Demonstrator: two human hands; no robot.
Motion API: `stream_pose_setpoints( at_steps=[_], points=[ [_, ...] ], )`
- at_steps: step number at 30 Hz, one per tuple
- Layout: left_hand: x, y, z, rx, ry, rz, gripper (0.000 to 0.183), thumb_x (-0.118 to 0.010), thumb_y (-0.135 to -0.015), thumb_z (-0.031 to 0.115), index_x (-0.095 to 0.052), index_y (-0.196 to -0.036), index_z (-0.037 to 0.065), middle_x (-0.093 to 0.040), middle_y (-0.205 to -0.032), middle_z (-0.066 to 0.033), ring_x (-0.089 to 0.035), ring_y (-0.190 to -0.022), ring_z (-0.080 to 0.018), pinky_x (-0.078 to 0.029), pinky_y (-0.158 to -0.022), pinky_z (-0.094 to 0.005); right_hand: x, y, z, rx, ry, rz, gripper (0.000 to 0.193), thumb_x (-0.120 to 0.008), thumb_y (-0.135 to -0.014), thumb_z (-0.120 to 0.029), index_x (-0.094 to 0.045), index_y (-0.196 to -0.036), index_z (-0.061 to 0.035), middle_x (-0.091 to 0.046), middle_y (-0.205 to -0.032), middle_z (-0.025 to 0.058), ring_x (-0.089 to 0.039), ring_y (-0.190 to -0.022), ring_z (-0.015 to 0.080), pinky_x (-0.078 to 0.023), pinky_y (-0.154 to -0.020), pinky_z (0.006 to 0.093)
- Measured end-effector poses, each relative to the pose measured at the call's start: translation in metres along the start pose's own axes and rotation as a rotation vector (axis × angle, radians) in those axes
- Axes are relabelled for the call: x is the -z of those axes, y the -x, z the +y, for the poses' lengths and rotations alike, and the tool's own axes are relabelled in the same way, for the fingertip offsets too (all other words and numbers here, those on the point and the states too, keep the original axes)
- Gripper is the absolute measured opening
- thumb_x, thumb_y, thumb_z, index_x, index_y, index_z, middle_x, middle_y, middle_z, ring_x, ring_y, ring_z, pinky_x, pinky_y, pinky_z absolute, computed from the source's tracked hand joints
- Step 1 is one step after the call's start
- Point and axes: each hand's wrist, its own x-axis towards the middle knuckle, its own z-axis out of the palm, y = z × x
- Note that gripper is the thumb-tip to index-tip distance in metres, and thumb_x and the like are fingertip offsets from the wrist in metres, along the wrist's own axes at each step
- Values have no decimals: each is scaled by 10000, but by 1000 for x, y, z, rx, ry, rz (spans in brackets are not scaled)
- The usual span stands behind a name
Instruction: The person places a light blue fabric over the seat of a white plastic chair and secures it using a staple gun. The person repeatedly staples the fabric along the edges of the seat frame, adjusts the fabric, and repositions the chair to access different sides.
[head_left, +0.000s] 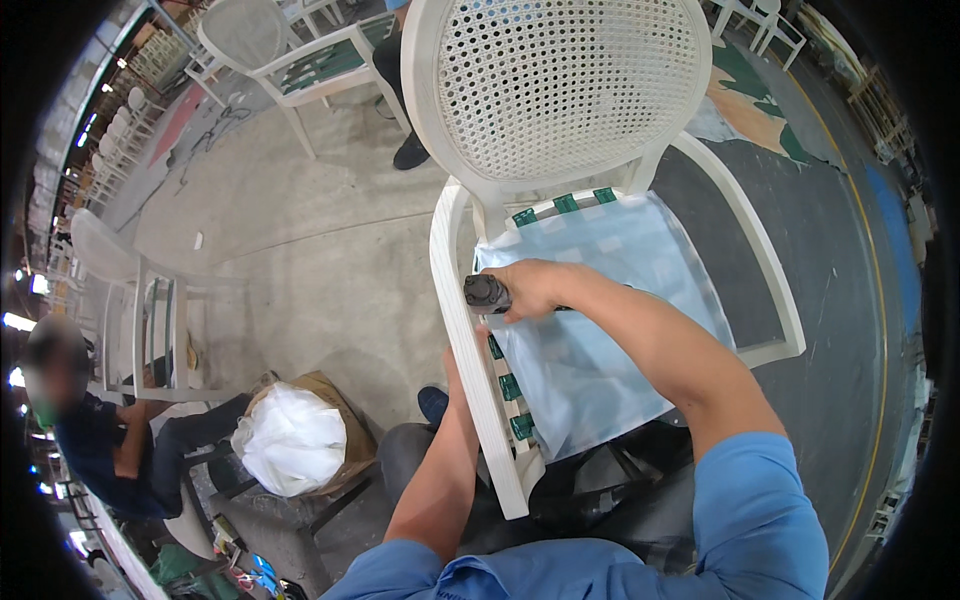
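Observation:
In front of me is a white chair [447, 240] with an oval woven cane back [570, 85]. A light-blue cloth [610, 300] lies over its seat, and green webbing straps [510, 388] show along the left and back edges. My right hand [530, 290] is closed round a dark staple gun [486, 293], held at the seat's left edge beside the armrest. My left hand [452, 358] reaches to the same edge from outside the left armrest. The armrest hides most of it, so its fingers cannot be read.
A cardboard box [360, 440] with a white plastic bag [290, 440] stands on the left floor. Beyond it a person [110, 450] sits with folded arms. Other white chairs [300, 75] stand at the far left, with another person's dark shoe [411, 151] nearby.

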Motion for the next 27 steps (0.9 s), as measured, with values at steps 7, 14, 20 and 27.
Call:
stream_pose_setpoints(
  at_steps=[7, 14, 20, 27],
  points=[
    [-2, 25, 0, -130, -145, -25, 265, -757, -989, 260, -747, -1080, 10, -713, -952, -53, -626, -859, -136, -503, -775, -330, -9, 44, 1, 16, -165, 172, 714, -876, -817, -142, -576, -1460, -63, -735, -1313, 180, -693, -1205, 340, -527, -1034, 411],
    [-9, 58, 32, 180, -119, -187, 300, -730, -997, 303, -685, -1116, 32, -708, -954, -80, -678, -887, -212, -554, -789, -404, -14, 123, 19, 29, -431, 299, 617, -851, -867, -88, -597, -1427, -36, -754, -1155, 89, -655, -998, 198, -527, -929, 347],
    [-9, 81, 42, 232, -126, -156, 291, -740, -991, 313, -696, -1076, 38, -635, -908, -20, -526, -734, -111, -410, -649, -307, -18, 136, 6, -30, -558, 255, 608, -864, -878, -118, -597, -1418, -33, -691, -901, 17, -553, -679, 129, -475, -634, 337],
    [8, 66, 21, 170, -91, -158, 256, -767, -983, 310, -658, -952, 80, -506, -761, 33, -379, -577, -100, -326, -517, -303, -30, 100, -6, 14, -364, 192, 624, -870, -850, -104, -610, -1414, -46, -769, -1095, 98, -673, -906, 215, -542, -848, 356]
  ],
)
